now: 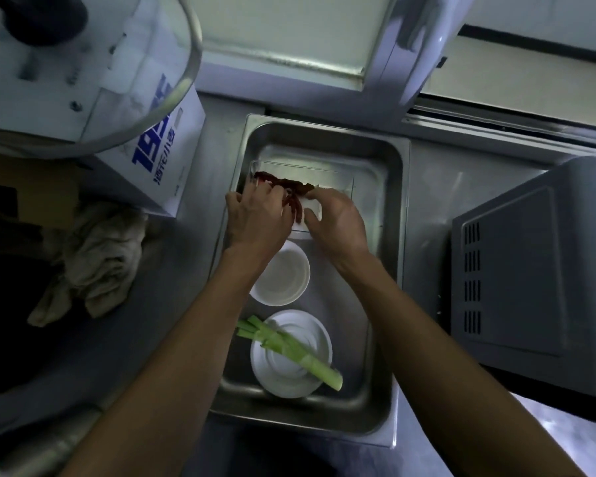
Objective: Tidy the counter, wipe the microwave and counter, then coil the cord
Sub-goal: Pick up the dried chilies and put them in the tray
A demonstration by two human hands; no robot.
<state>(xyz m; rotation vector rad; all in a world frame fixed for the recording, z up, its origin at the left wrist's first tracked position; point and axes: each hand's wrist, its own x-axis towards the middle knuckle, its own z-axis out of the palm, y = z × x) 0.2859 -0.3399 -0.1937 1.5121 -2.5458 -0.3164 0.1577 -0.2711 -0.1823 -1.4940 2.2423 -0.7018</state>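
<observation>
A deep steel tray [389, 187] sits on the counter in front of me. In its far half lies a clear plastic box [338, 180] with several dried red chillies [289, 184]. My left hand [255, 218] has its fingers curled among the chillies at the box's left side. My right hand [338, 218] pinches the white near edge of the box beside them. Nearer me in the tray stand a white bowl [283, 273] and a white plate [289, 359] with green celery stalks [289, 349] across it. The grey microwave [530, 280] stands to the right.
A crumpled beige cloth [97, 256] lies on the counter to the left. A white carton with blue print [159, 146] stands behind it. A glass lid with a black knob [100, 63] fills the upper left. A window frame runs along the back.
</observation>
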